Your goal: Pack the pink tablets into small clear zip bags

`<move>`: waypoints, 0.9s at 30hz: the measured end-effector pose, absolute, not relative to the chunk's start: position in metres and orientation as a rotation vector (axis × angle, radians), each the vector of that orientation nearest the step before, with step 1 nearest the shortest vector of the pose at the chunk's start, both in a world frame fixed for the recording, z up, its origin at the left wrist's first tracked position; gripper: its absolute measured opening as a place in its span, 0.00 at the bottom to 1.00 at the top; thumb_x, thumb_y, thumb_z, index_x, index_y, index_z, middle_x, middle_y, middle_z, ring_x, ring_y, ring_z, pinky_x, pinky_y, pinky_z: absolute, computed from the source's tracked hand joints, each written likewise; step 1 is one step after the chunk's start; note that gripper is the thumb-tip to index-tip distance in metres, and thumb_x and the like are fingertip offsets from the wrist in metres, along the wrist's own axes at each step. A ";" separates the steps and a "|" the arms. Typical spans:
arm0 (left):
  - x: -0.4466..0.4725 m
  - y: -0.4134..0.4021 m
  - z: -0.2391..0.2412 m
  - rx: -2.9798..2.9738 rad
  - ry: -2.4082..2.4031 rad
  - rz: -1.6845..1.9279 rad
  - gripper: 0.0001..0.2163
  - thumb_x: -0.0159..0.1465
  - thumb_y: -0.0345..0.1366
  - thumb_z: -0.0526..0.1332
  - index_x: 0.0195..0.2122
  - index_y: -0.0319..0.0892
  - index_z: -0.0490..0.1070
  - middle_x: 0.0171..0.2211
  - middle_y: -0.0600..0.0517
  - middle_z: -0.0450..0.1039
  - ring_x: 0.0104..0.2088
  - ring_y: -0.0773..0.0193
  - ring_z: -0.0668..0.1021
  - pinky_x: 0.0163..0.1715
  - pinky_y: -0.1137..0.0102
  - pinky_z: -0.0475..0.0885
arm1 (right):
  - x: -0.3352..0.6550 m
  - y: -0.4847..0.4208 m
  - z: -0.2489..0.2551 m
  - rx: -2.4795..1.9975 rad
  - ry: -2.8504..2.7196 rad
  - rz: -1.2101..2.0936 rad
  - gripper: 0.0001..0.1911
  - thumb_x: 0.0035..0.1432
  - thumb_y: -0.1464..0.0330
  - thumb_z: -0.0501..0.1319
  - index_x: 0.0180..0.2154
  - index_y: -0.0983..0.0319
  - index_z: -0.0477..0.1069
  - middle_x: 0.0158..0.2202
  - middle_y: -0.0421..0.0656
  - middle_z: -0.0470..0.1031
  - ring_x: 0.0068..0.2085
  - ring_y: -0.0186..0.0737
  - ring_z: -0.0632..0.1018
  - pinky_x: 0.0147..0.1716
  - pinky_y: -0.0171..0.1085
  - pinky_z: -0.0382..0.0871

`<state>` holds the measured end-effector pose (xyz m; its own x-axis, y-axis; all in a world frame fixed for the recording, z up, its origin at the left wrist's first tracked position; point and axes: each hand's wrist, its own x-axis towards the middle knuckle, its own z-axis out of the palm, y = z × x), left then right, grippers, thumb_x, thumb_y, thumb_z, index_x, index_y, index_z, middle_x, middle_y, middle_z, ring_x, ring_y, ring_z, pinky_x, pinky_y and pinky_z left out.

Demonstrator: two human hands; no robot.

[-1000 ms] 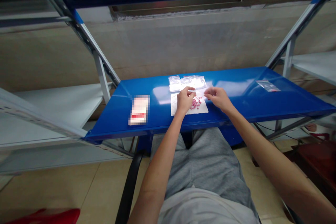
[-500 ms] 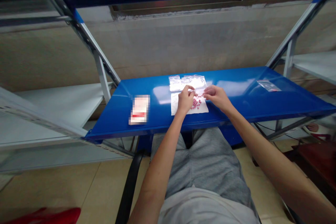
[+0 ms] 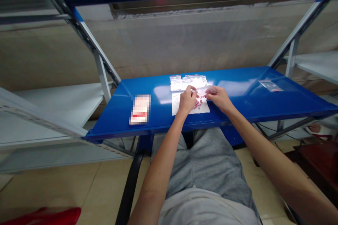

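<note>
A small clear bag (image 3: 201,92) is held just above a white sheet (image 3: 182,107) by both hands, and its outline is seen only faintly against the paper. The left hand (image 3: 187,100) is closed in a pinch, thumb and forefinger pressed on the bag's left edge, with the remaining fingers curled under. The right hand (image 3: 220,98) is likewise clenched in a pinch on the bag's right edge, its knuckles turned upward. Whether the mouth of the bag is parted cannot be told at this size.

A scatter of small pink beads (image 3: 198,104) is seen on the white sheet, directly below the bag and between the two hands. The sheet is laid flat near the middle of a blue shelf (image 3: 237,109), close to its front edge. Just behind the sheet, touching its far side, a heap of empty clear bags (image 3: 185,81) is piled. Well apart to the left, a red and white packet (image 3: 139,109) is laid flat, its print blurred out. Far to the right, near the back corner, a single small bag with a red strip (image 3: 270,85) is placed alone. Grey shorts (image 3: 211,161) are seen under the shelf edge
</note>
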<state>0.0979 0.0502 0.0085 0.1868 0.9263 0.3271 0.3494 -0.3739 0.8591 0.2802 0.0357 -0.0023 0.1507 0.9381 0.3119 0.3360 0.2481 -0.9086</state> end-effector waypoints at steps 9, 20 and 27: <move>0.099 0.049 0.012 1.826 1.172 1.166 0.05 0.70 0.30 0.57 0.44 0.46 0.68 0.30 0.54 0.82 0.26 0.66 0.79 0.32 0.73 0.70 | 0.277 0.036 0.000 -1.261 -1.397 0.683 0.08 0.44 0.65 0.66 0.30 0.59 0.73 0.30 0.41 0.77 0.33 0.42 0.77 0.38 0.43 0.76; 0.100 0.050 0.012 1.832 1.168 1.141 0.06 0.70 0.30 0.58 0.44 0.48 0.69 0.27 0.56 0.80 0.28 0.64 0.81 0.37 0.71 0.73 | 0.275 0.030 0.006 -1.383 -1.446 0.572 0.13 0.44 0.61 0.68 0.25 0.58 0.65 0.21 0.37 0.68 0.27 0.38 0.69 0.28 0.37 0.64; 0.099 0.051 0.013 1.838 1.245 1.194 0.05 0.67 0.29 0.61 0.40 0.46 0.73 0.29 0.53 0.81 0.31 0.62 0.82 0.37 0.71 0.72 | 0.274 0.028 0.008 -1.384 -1.469 0.544 0.15 0.45 0.64 0.66 0.23 0.57 0.58 0.24 0.39 0.71 0.29 0.39 0.71 0.30 0.37 0.63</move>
<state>0.0993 0.0506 0.0128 0.1510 0.9288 0.3386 0.3772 -0.3707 0.8487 0.2743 0.0285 0.0079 0.1593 0.9223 0.3521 0.4703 0.2427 -0.8485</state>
